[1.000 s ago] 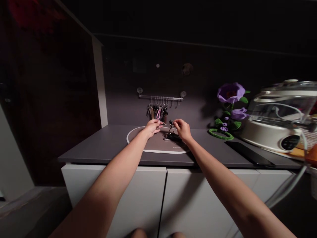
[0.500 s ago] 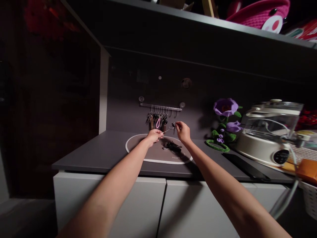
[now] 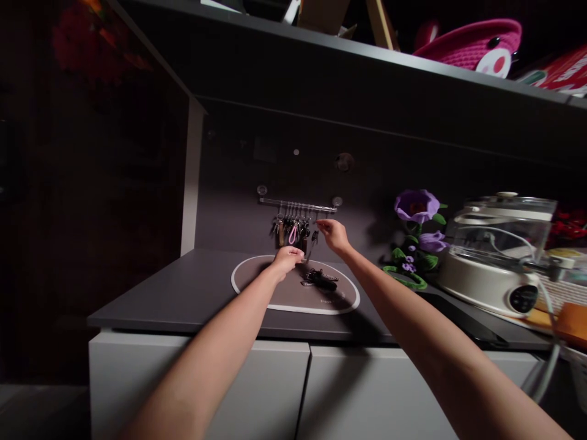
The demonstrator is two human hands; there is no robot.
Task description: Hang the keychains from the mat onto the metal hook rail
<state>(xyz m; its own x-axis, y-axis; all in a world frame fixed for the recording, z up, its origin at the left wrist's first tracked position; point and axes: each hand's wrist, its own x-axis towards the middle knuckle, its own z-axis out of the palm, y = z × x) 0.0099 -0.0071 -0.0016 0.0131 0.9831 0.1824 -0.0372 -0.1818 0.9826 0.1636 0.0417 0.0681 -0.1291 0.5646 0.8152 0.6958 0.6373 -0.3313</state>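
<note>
My left hand (image 3: 288,261) is closed in a pinch on the lower end of a thin keychain (image 3: 310,249), just above the counter mat (image 3: 261,293). Higher and to the right, my right hand (image 3: 334,234) pinches the keychain's top, close to the hooks; the fine contact is too small to make out. A small dark key piece (image 3: 315,236) hangs below those fingertips. Behind the hands, a clear rail (image 3: 298,205) on the wall carries several bunches of keys (image 3: 287,225), one with a pink loop (image 3: 293,234). A black bunch of keys (image 3: 321,280) lies on the mat.
Purple knitted flowers (image 3: 417,206) stand on the right, beside a clear-topped white appliance (image 3: 488,278) with a cable. A flat black slab (image 3: 463,321) lies before it. Overhead runs a shelf (image 3: 367,52) bearing a pink basket (image 3: 472,46).
My right hand has risen slightly toward the hooks, and the keychain now hangs more steeply between my hands. The left hand stays pinched on its lower end. The view has tilted up a little.
</note>
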